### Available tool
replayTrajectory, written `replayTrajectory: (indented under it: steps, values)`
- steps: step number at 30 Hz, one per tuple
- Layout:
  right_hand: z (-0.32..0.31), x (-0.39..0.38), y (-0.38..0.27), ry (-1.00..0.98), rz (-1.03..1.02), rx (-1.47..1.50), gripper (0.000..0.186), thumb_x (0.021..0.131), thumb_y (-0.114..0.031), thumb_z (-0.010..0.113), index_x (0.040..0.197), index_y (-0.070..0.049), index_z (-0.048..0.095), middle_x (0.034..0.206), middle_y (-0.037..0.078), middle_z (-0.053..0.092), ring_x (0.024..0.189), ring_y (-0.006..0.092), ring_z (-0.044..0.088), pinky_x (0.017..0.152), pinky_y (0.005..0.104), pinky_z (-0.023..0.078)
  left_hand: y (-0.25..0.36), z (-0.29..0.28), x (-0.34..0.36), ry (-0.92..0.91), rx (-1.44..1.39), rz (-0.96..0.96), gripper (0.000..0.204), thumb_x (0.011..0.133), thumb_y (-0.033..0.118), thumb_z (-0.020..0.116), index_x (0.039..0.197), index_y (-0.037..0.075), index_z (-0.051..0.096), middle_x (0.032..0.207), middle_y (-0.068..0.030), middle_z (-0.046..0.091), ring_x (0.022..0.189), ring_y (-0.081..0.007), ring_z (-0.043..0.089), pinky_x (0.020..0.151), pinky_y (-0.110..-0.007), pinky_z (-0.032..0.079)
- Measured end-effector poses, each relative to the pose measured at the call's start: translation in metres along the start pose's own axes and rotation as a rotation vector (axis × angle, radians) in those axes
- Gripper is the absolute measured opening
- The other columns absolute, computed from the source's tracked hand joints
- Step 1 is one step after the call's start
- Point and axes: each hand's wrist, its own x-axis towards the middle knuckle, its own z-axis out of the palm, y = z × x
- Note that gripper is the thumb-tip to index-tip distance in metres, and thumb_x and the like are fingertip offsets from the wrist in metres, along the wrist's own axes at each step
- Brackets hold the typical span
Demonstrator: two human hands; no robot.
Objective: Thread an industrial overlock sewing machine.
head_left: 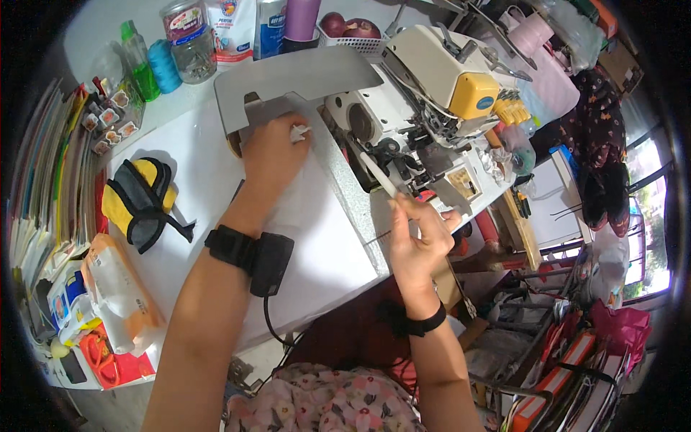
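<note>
A cream serger sewing machine point(425, 79) stands ahead of me, its front works exposed. My left hand point(277, 155) is closed on a crumpled white tissue point(299, 133), at the lower edge of the grey cover plate point(288, 75) left of the machine. What its hidden fingertips touch I cannot tell. My right hand point(417, 245) pinches a slim white stick point(379, 173) near its lower end. The stick slants up and left, its far end by the machine's metal parts point(392, 151). Black bands circle both wrists; a black box sits on the left one.
Yellow-and-grey fabric pieces point(140, 201) lie on the white table point(317, 245). At left are upright folders point(43, 180), a tissue pack point(119, 295) and red scissors point(99, 358). Bottles, a jar point(191, 50) and a basket of onions point(353, 32) line the back. Pink thread cone point(529, 34) stands behind the machine.
</note>
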Motion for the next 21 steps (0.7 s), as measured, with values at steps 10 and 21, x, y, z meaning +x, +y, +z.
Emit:
replayTrajectory:
  steps: [10, 21]
  values:
    - [-0.013, 0.008, -0.005, -0.022, 0.027, -0.039, 0.010, 0.078, -0.007, 0.079, 0.083, -0.008, 0.071, 0.085, 0.005, 0.075, 0.072, 0.0145, 0.065, 0.081, 0.0313, 0.032, -0.012, 0.008, 0.003, 0.036, -0.030, 0.070, 0.026, 0.079, 0.024, 0.070, 0.103, 0.014, 0.073, 0.094, -0.0131, 0.072, 0.088, -0.0339, 0.069, 0.079, -0.042, 0.054]
    - [-0.016, 0.012, -0.008, -0.003, 0.019, -0.090, 0.011, 0.077, -0.004, 0.078, 0.082, -0.009, 0.070, 0.084, 0.004, 0.074, 0.073, 0.0150, 0.068, 0.081, 0.0311, 0.032, 0.004, 0.002, 0.002, -0.020, -0.252, 0.050, 0.029, 0.078, 0.026, 0.073, 0.104, 0.014, 0.074, 0.097, -0.0124, 0.073, 0.090, -0.0308, 0.069, 0.084, -0.039, 0.053]
